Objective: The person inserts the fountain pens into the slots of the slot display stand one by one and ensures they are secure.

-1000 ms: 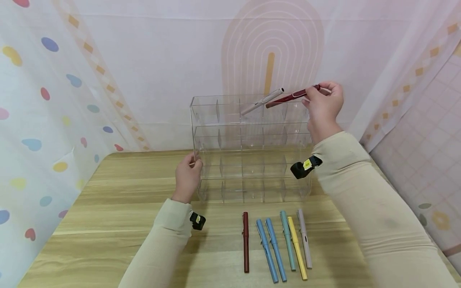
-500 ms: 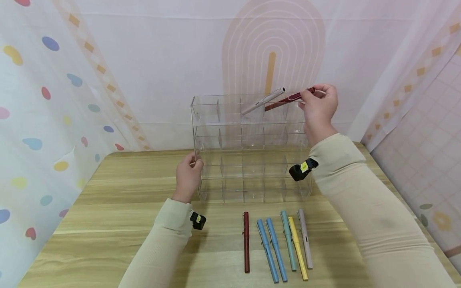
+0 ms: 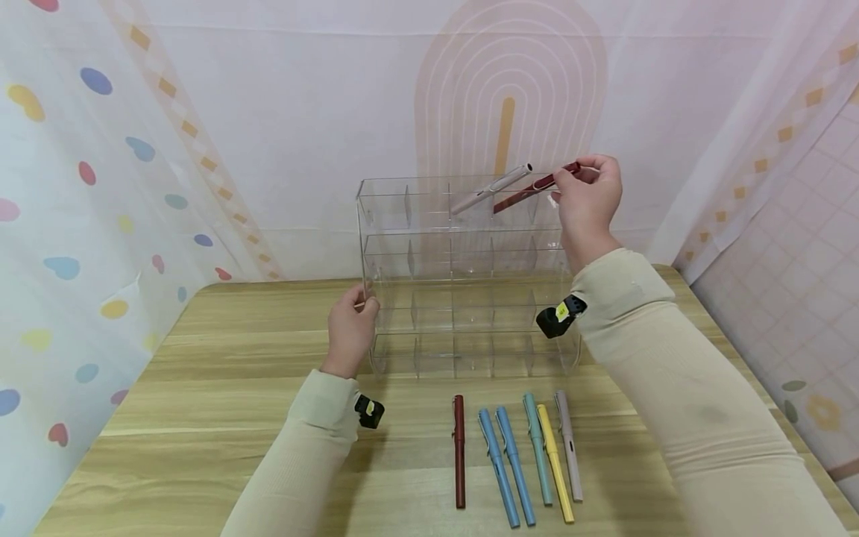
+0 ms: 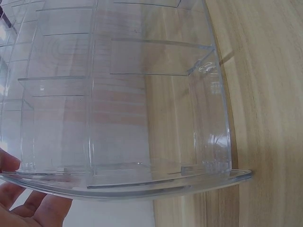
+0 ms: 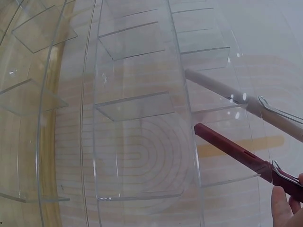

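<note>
Right hand (image 3: 590, 205) has edged left and the dark red pen (image 3: 527, 193) it carries tilts steeper, lower end now deeper in the top row of the clear rack (image 3: 403, 234), upper centre of frame. Reads as partly inserted, not yet let go. Silver pen (image 3: 492, 190) leans in the compartment just left, unchanged. Right fingertips (image 5: 279, 203) pinch the red pen near its clip, at the upper end; barrel runs down-left from them in head view, up-left in right wrist view. Left hand (image 3: 350, 332) hasn't moved, thumb and fingers gripping the rack's left side. Six loose pens (image 3: 514, 464) lie lower centre.
</note>
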